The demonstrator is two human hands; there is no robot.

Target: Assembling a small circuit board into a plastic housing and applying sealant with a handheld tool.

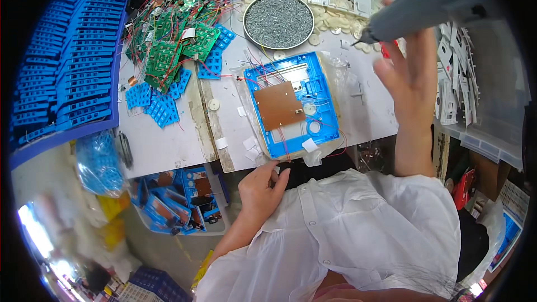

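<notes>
A blue plastic casing lies face down in front of me, with a brown circuit board and loose wires inside. It rests on a pad wrapped in clear plastic. My left hand is at its near edge, thumb and index finger apart, the other fingers curled and partly hidden. On the right my right hand is raised and blurred, against a grey electric screwdriver whose tip points left. The tool covers part of the fingers, so the grip is unclear.
A round tray of small screws stands beyond the casing. Green circuit boards with wires and blue keypads pile up at left, beside a blue parts bin. White panels fill a clear bin at right. Finished-looking casings lie below.
</notes>
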